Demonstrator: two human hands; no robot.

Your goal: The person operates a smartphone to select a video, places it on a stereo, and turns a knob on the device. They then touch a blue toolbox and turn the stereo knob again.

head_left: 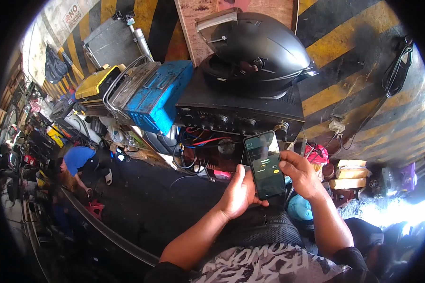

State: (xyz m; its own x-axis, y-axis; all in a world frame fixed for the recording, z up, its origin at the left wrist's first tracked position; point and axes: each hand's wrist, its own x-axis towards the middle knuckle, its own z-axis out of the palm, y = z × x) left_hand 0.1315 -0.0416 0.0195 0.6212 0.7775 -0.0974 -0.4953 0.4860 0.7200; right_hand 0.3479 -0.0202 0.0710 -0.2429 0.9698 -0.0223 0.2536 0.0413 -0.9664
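A dark smartphone [268, 172] stands between my two hands, its screen lit with a small menu and a yellow button. My left hand [238, 195] holds the phone at its lower left edge, with the thumb pointing up and fingertips showing below the phone. My right hand [300, 172] is at the phone's right edge, its fingers bent and the thumb close to the screen. Just beyond the phone is a black amplifier [241, 113] with knobs, and a black helmet [264, 52] rests on top of it.
Left of the amplifier are a blue metal toolbox [158, 96] and a yellow case [97, 82]. A person in a blue shirt [79, 159] crouches at the left near a red stool [95, 209]. Cables [189, 151] hang below the amplifier. Boxes [348, 174] are stacked at the right.
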